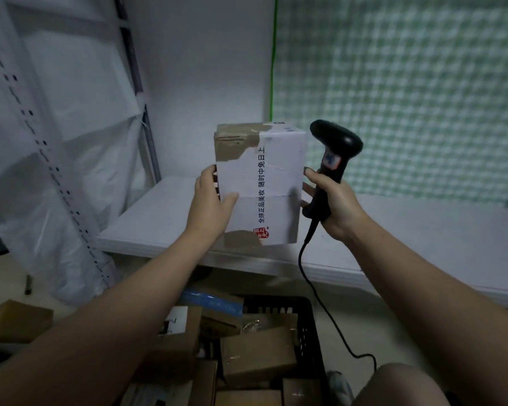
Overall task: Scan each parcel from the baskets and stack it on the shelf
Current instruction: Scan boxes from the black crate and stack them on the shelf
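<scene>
Being held upright at the front edge of the shelf (pixel 159 218), the white parcel (pixel 261 183) was gripped at its side by the left hand (pixel 211 200) and braced by the right hand (pixel 333 202), itself clenched round the scanner (pixel 333 145), seemingly for steady placing.

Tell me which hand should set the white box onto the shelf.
Left. The left hand grips the white box, thumb across its front. The right hand is wrapped round the scanner, and only its fingers touch the box.
</scene>
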Demonstrator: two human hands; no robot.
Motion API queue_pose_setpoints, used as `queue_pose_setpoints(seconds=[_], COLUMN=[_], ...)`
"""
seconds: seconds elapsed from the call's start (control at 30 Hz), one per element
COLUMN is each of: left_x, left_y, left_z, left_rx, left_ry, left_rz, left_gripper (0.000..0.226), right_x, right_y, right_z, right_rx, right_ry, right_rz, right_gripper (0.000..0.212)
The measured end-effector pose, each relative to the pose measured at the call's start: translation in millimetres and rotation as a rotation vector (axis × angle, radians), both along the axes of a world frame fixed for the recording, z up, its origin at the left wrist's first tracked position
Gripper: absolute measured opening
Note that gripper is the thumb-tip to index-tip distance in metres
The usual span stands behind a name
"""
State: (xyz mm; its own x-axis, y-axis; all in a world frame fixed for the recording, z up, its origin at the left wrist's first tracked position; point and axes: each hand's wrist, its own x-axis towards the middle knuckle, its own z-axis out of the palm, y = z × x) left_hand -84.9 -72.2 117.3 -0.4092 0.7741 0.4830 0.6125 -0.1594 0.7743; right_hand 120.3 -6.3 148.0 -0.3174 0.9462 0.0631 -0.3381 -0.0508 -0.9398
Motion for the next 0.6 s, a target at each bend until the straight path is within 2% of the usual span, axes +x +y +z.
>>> queue_pose_setpoints(seconds=[0.13,0.2,0.4,0.5,0.6], left_x=[-4.8,-7.5,-23.3,-25.6,-24.5], left_y=[28.7,38.7,75.2,90.6,95.2], left_z=[-5.4,-7.7,19.1,33.2,34.4], left_rx=[-0.05,-0.116,-0.238,-0.349,-0.359], left_ry=[-0.129,-0.142,-0.298,-0.216,-0.206], left_rz=[-0.007,0.002,0.084,0.119,0.099], left_gripper=[0.046,0.048,0.084,0.068,0.038], right_x=[-5.4,-4.9,-13.3,-22.0,-30.1], right_y=[25.4,34.0,56.8,63.9,70.1], right_z=[-12.3,-21.4,-5.1,14.7,21.1], right_rx=[-0.112,-0.123,-0.069,-0.058,-0.014], right_ry=[-0.012,-0.076,-0.201,-0.28,-0.342], right_rz=[-0.021,-0.019,-0.068,-0.069,-0.091], right_gripper=[0.031,0.025,0.014,0.02,0.018])
